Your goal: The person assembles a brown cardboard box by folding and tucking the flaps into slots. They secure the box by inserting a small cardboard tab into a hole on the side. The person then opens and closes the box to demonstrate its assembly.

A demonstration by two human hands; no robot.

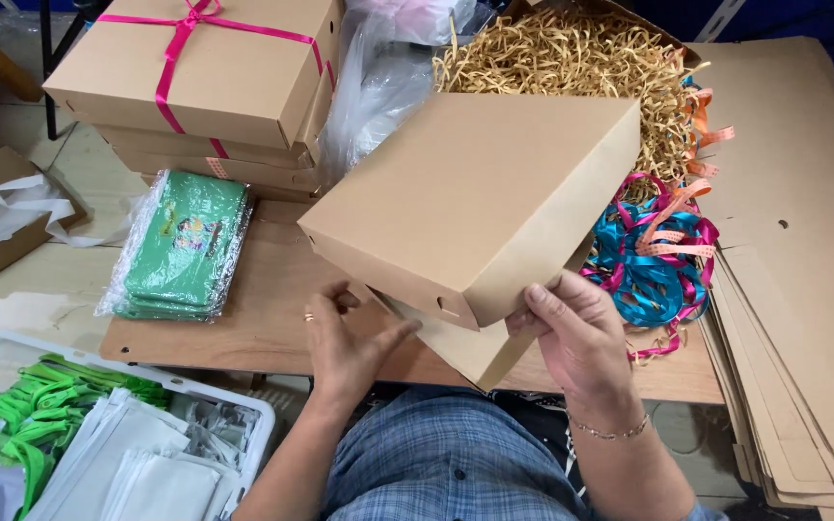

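A plain brown cardboard box lid (480, 193) is tilted above the wooden board, and a second cardboard box part (470, 347) pokes out beneath it. My right hand (576, 333) grips the near right corner of the lid, thumb on its side wall. My left hand (345, 338), with a ring on one finger, touches the lower box part at its left edge, fingers spread.
A stack of brown boxes (214, 87) tied with pink ribbon stands at the back left. Green bags in plastic (185, 246) lie on the board. Shredded paper filler (571, 58), loose ribbons (653, 256), flat cardboard sheets (803, 289) and a white bin (98, 434) surround me.
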